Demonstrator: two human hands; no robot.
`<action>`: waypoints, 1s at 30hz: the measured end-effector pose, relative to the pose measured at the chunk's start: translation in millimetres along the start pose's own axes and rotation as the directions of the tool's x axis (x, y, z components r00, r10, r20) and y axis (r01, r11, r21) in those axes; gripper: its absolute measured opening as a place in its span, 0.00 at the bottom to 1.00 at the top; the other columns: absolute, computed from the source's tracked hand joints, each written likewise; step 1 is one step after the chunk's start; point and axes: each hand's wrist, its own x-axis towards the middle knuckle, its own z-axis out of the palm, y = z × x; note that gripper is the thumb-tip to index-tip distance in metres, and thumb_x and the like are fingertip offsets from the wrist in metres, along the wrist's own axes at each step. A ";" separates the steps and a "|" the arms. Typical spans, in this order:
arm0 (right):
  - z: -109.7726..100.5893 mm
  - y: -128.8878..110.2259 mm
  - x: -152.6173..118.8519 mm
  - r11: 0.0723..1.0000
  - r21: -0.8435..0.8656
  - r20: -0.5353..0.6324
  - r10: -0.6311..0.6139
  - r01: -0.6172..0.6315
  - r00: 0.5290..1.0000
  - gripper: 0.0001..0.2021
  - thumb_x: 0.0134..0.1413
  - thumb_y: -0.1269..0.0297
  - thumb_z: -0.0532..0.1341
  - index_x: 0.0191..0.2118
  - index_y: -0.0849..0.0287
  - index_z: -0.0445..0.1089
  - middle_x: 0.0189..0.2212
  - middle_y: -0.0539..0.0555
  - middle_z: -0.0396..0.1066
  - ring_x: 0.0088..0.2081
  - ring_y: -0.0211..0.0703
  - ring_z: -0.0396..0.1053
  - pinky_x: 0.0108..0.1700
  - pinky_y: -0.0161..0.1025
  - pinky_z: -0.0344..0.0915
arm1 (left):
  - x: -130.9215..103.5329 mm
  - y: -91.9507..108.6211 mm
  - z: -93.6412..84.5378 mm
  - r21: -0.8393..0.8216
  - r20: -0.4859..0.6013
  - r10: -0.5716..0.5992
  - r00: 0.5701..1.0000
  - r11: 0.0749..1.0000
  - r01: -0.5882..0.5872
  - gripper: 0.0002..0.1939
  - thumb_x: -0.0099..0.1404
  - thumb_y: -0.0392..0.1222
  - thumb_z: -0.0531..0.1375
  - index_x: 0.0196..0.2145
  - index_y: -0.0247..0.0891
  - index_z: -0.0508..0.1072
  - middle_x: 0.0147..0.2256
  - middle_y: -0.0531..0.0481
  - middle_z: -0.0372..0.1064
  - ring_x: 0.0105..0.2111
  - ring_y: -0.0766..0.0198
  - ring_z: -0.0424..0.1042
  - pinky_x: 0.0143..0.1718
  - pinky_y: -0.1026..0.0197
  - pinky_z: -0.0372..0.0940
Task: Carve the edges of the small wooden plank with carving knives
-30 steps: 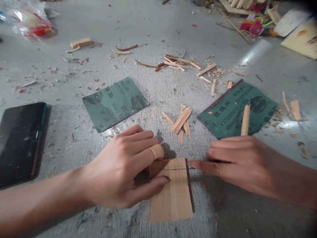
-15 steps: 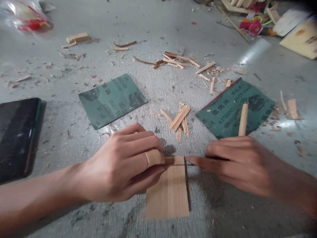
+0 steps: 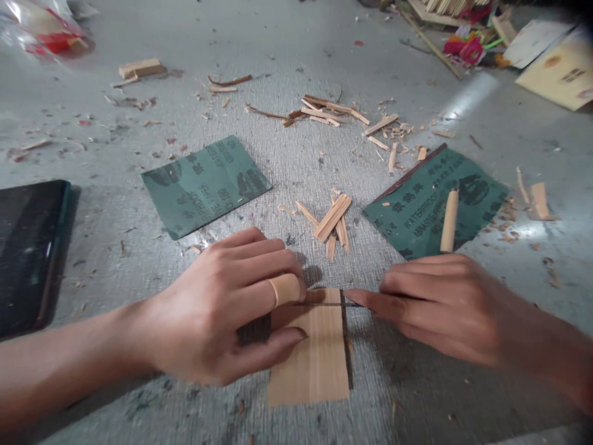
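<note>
- Fingers of the left hand: bent, thumb parted from forefinger; both tips down on the wooden piece, pressing rather than wrapped round it. Tan band on one finger.
- Right hand: fingers folded close, forefinger stretched toward the wood's right edge. Thin dark strip seems pinched there; blade or not, cannot tell.
- Likely reason for the hold: left weight steadies the wood, leaving the far end free beside the right forefinger.
- Wooden piece: flat on the tabletop, between the hands and nearest the wearer. Long axis runs almost straight away from the body; grain follows it. Dark line crosses near the far end, square to the axis, in line with the strip.
- Pale stick points away, beyond the right knuckles, over the right green sheet; lower end hidden, so gripped or lying, cannot tell.
- Left green sheet beyond the left hand; both sheets printed, probably abrasive paper kept within reach.
- Crossed slivers between the sheets; wood scraps farther out.
- Edges: dark phone left, plastic bag far left, cream card far right.
</note>
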 end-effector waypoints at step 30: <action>3.7 5.1 -4.3 0.999 0.030 -0.010 -0.011 0.012 1.000 0.17 0.72 0.70 0.51 0.61 0.60 0.64 0.29 0.50 0.66 0.28 0.39 0.59 0.31 0.39 0.54 | 4.3 5.7 0.2 -0.123 -0.015 -0.123 0.992 0.985 0.120 0.05 0.65 0.32 0.61 0.39 0.38 0.70 0.42 0.49 0.71 0.38 0.65 0.70 0.42 0.55 0.62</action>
